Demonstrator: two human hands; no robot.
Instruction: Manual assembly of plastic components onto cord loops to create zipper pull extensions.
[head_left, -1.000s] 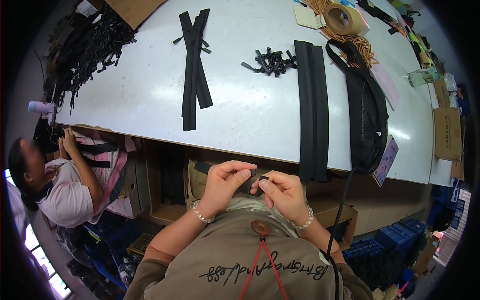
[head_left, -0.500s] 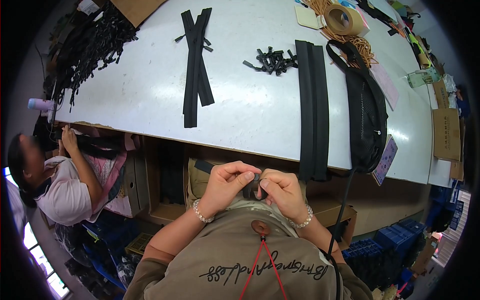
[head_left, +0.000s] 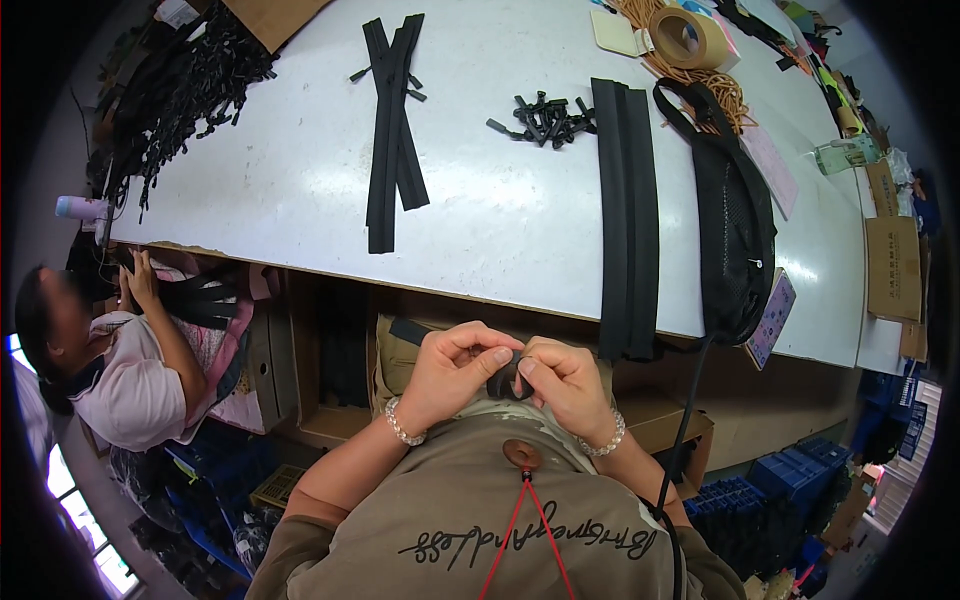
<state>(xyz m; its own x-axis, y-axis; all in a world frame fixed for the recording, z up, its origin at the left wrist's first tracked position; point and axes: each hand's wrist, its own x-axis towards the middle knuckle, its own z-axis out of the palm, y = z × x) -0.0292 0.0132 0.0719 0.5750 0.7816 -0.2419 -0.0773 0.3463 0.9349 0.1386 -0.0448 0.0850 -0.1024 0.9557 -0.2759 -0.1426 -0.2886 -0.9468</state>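
In front of my body, just below the table's front edge, my two hands meet over a dark zipper strip [head_left: 502, 383]. My left hand [head_left: 452, 372] pinches it between thumb and fingertips. My right hand [head_left: 567, 380] grips its other side, thumb on top, and the strip curves in a loop under the fingers. The fingertips nearly touch and hide the finer detail there. On the table ahead lie two crossed black zipper strips [head_left: 382, 180] with pulls, a small pile of black zipper pulls [head_left: 548, 120] and a stack of long black zipper strips [head_left: 628, 220].
A black bag [head_left: 735, 230] and a phone [head_left: 770, 320] lie on the white table [head_left: 490, 220] at right. A tape roll [head_left: 688, 38] rests on tan cord behind them. Many black pulls [head_left: 190, 90] heap at far left. A co-worker [head_left: 135, 380] sits at left; a black cable [head_left: 683, 430] hangs at my right.
My fingertips have drawn slightly closer together, and the strip between them has shifted a little. At left, the co-worker's black strips have moved.
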